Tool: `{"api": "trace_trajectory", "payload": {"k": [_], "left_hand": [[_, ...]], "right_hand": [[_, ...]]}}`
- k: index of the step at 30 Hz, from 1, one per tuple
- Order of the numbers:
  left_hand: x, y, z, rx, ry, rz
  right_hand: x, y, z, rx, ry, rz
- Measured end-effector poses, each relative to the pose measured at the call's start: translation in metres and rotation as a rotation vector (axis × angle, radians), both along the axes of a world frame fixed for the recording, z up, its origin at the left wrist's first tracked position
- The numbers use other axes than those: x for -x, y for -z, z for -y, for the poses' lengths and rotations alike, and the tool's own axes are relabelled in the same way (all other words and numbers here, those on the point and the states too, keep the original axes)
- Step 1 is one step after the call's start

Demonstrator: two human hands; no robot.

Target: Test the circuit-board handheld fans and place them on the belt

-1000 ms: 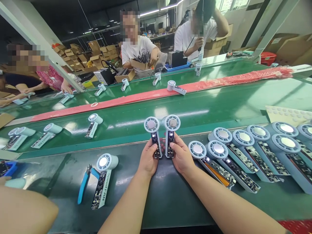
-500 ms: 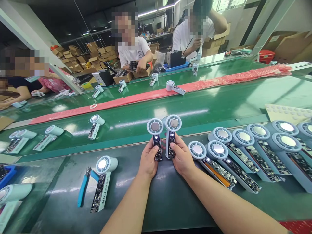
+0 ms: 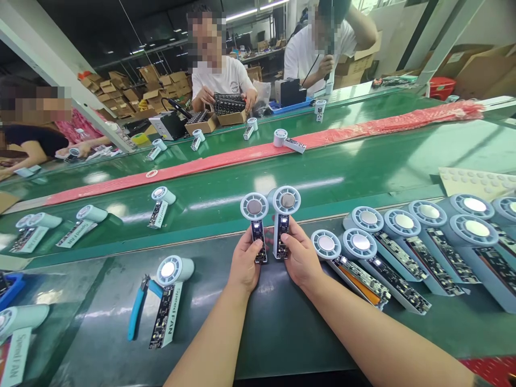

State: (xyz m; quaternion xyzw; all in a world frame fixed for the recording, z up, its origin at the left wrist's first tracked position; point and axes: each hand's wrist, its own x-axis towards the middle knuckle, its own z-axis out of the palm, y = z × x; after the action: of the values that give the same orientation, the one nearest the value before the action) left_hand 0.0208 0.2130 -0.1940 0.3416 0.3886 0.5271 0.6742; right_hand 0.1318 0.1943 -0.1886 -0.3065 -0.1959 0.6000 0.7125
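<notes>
My left hand (image 3: 245, 263) is closed on the handle of a light blue fan (image 3: 254, 206), its thumb on the exposed circuit board. Beside it, my right hand (image 3: 300, 255) grips a second fan (image 3: 286, 200) in the same way. Both fans are upright, round heads up and facing me, with a small light lit on each board. Right of my right hand, several similar fans (image 3: 360, 243) lie in rows. To the left, a fan marked Speed FAN (image 3: 171, 301) rests beside blue-handled cutters (image 3: 137, 312).
A green conveyor belt (image 3: 226, 215) carries more fans beyond the workbench. A red strip (image 3: 226, 156) runs along it. Across sit several people, one with hands at boxes of circuit boards (image 3: 229, 117). A blue tray (image 3: 12, 290) is at the left edge, a white sheet (image 3: 475, 185) at right.
Both hands keep their hold on the two fans, almost unmoved. Across the belt, a person has lifted circuit boards at the box. A fan on the near belt has shifted slightly right.
</notes>
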Motion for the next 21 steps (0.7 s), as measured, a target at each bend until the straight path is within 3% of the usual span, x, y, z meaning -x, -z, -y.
{"api": "trace_trajectory", "payload": {"k": [21], "left_hand": [[-0.0009, -0.0052, -0.0001, -0.012, 0.043, 0.017]], "right_hand": [[-0.0002, 0.0015, 0.0009, -0.007, -0.007, 0.021]]}}
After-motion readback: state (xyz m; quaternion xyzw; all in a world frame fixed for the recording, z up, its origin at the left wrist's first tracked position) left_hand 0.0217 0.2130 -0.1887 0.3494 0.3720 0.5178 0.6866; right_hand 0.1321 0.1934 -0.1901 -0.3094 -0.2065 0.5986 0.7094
